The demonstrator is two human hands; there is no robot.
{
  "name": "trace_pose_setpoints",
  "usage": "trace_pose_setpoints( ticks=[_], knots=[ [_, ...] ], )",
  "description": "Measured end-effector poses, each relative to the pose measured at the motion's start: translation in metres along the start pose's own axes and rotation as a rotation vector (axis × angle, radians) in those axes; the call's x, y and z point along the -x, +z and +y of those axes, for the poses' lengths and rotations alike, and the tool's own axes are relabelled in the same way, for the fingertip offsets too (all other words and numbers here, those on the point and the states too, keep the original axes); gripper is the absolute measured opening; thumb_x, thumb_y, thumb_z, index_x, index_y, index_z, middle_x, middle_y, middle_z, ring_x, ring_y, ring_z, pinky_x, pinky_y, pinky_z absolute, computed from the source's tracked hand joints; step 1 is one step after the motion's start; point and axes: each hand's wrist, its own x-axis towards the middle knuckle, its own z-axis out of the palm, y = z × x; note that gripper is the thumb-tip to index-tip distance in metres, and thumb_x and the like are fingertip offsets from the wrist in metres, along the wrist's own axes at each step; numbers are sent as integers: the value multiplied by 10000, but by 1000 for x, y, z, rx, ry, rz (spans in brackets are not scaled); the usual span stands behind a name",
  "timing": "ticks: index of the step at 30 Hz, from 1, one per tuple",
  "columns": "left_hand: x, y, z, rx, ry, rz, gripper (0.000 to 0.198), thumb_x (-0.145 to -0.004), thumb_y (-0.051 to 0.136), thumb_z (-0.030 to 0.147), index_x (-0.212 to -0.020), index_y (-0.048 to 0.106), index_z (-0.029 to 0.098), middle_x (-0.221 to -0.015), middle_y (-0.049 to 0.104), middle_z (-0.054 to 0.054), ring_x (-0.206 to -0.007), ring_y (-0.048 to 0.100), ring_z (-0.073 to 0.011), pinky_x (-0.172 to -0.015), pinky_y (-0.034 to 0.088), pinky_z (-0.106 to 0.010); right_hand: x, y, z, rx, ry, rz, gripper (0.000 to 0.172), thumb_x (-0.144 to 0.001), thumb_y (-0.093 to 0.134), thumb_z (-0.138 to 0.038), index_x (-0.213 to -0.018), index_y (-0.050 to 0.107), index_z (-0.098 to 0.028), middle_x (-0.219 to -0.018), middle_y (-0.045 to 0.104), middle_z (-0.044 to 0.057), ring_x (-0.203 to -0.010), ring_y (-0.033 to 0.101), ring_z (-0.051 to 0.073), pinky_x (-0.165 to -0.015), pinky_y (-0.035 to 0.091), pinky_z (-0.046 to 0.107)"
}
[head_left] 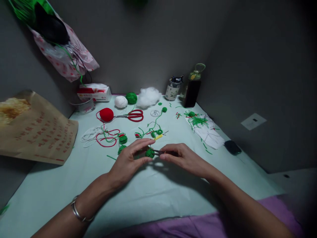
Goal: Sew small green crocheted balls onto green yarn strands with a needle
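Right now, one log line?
left hand: holding green yarn piece | right hand: holding dark two-tipped tool, tips at piece | red-handled scissors: on table

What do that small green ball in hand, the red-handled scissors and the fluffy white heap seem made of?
Small green ball: matte yarn, likely crocheted, from its bumpy surface.
Red-handled scissors: grey blades, probably metal; smooth red handles, perhaps plastic.
Fluffy white heap: matte fibre with wispy edges, perhaps cotton or polyester stuffing.

Craft workspace: table [128,201] with yarn balls [106,114], scissors [127,115], stuffing [148,97].
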Motion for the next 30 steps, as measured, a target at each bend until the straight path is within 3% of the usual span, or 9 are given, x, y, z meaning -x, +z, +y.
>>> trace_pose_setpoints(
  ticks=[10, 22, 25, 27, 30],
  knots=[
    [0, 1, 0, 42, -13, -13, 459, -769, 747, 149, -1192, 744, 327, -1299, 641, -64, -1316, 478, -320, -1056, 442, -451, -1, 4, 1, 27, -24, 21, 329, -948, 566, -474, -952, 752, -202, -833, 668, 39, -715, 511, 141, -635, 381, 277],
    [0, 4, -3, 109, -100, -32, 465, -728, 776, 154, -1165, 757, 312, -1315, 618, -73, -1245, 525, -308, -1033, 461, -445, 1, 5, 3, 34, -28, 57, 294, -940, 590, -432, -842, 718, -187, -712, 586, 14, -646, 473, 120, -575, 331, 255],
    [-1, 2, -2, 137, -117, -29, 479, -722, 779, 148, -1176, 752, 297, -1341, 595, -77, -1169, 563, -279, -1031, 456, -440, 3, -7, 11, 48, 20, 183, 303, -927, 597, -465, -910, 720, -188, -736, 605, 19, -638, 477, 129, -569, 334, 258],
    [-2, 0, -1, 159, -140, -44, 479, -725, 786, 160, -1184, 745, 294, -1363, 580, -77, -1120, 576, -250, -1036, 441, -432, 4, -15, 19, 190, 75, 342, 301, -924, 596, -464, -986, 722, -198, -784, 624, 30, -669, 505, 148, -603, 362, 269],
    [-1, -2, -1, 190, -207, -144, 502, -760, 785, 232, -1252, 705, 291, -1276, 631, -88, -1066, 583, -236, -1004, 433, -430, 4, -17, 23, 316, 21, 460, 327, -905, 630, -374, -1200, 667, -238, -1103, 647, 84, -905, 586, 209, -748, 441, 311]
  ],
)
